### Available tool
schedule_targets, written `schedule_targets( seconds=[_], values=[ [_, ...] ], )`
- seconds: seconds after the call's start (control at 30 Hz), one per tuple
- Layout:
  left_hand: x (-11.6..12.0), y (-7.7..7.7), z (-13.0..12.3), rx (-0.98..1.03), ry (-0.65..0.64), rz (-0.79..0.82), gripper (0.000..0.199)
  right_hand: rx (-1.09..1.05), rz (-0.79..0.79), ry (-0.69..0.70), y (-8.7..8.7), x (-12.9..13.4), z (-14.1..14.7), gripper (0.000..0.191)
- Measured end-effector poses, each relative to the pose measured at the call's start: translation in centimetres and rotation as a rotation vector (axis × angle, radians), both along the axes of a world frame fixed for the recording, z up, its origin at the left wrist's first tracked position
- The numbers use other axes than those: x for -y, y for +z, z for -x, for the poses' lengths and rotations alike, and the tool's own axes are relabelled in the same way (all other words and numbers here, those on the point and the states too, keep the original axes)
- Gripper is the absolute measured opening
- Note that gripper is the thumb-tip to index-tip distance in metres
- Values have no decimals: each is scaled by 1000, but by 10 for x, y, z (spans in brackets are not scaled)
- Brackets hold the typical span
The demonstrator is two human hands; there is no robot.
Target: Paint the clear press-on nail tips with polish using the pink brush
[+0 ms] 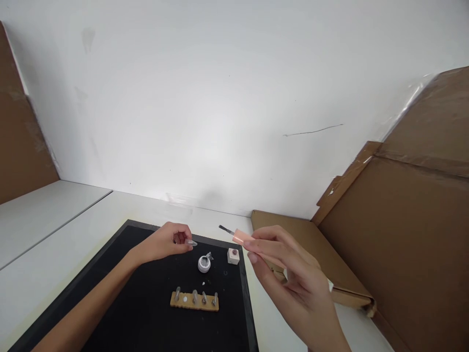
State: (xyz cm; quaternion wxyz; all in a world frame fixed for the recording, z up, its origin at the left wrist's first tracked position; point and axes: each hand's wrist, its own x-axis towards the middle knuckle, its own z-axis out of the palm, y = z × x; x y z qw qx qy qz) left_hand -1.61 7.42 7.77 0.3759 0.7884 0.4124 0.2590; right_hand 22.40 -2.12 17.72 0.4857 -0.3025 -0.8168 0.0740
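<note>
bare black mat (146,303) gave you room between left forearm (106,288) and wooden strip (200,306), white jar (204,265) and small cube (233,257) blocked low passage right of your left hand (172,239)

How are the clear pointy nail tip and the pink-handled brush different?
The clear, pointed nail tip is see-through; the pink-handled, dark-bristled brush isn't. The nail tip is short, while the brush is longer. The left hand holds the nail tip; the right hand holds the brush. Both are held in fingers.
</note>
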Motion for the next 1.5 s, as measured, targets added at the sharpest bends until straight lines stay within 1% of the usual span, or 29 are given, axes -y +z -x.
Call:
schedule_targets(
  seconds=[0.07, 0.13, 0.17, 0.23, 0.33, 0.47, 0.57, 0.73, 0.97, 1.1, 1.23, 1.27, 1.37, 1.5],
  values=[
    [16, 18, 0, 114, 28, -26, 20, -16, 40, 43, 0, -1, 2, 34],
    [33, 32, -3, 214, 32, -40, 19, -44, 71, 83, -1, -1, 5, 32],
    [41, 38, -4, 337, 16, -38, 17, -62, 80, 102, -2, -2, 6, 30],
    [54, 45, -8, 480, -6, -30, 13, -101, 89, 149, -3, -2, 8, 27],
    [67, 52, -13, 570, 15, -28, 10, -159, 110, 225, -5, -2, 11, 23],
    [73, 54, -16, 633, 41, -13, 5, -225, 133, 237, -7, -1, 16, 16],
    [74, 55, -17, 674, 43, -2, 2, -221, 122, 198, -8, -1, 21, 20],
    [74, 55, -17, 692, 51, -8, 7, -154, 90, 153, -11, -1, 25, 23],
    [75, 55, -16, 715, 40, -64, 18, -128, 42, 196, -8, -1, 25, 32],
    [74, 55, -15, 737, 9, -41, 18, -176, 77, 169, -10, -2, 24, 25],
    [74, 56, -15, 747, -43, 5, 17, -292, 146, 104, -13, -5, 22, 6],
    [75, 57, -15, 742, -52, 15, 16, -308, 163, 98, -14, -5, 22, 5],
    [76, 58, -16, 695, -58, 28, 15, -308, 202, 111, -13, -5, 23, 11],
    [79, 58, -16, 619, -50, 22, 19, -289, 172, 109, -14, -2, 26, 7]
  ],
)
